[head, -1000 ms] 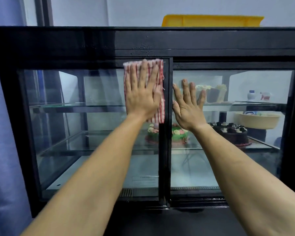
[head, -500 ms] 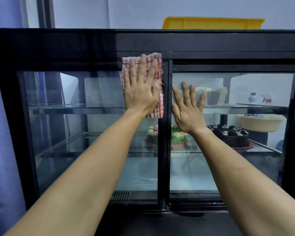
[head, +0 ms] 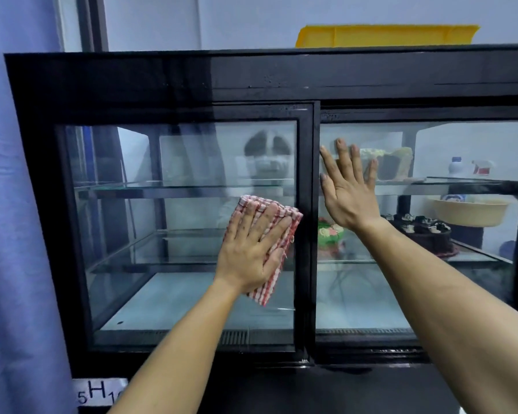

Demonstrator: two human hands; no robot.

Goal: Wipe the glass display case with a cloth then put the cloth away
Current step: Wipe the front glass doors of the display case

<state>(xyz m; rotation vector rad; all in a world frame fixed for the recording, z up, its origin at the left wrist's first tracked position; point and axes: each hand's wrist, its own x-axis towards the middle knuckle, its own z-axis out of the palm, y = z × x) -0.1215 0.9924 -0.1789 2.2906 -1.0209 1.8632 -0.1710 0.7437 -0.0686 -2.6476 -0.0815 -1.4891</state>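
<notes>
Head camera is showing the left hand [head: 251, 252] pressing, with flat straight fingers, a folded red-and-white checked cloth [head: 277, 240] against the left pane of the black-framed glass display case [head: 174, 82]; the right hand [head: 349, 192] is lying open on the right pane, holding nothing.

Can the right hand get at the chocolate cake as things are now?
Probably not. The right hand lies flat on the outside of the right glass door, which looks closed, and the chocolate cake sits behind it on the middle shelf. The door would have to slide open first.
</notes>
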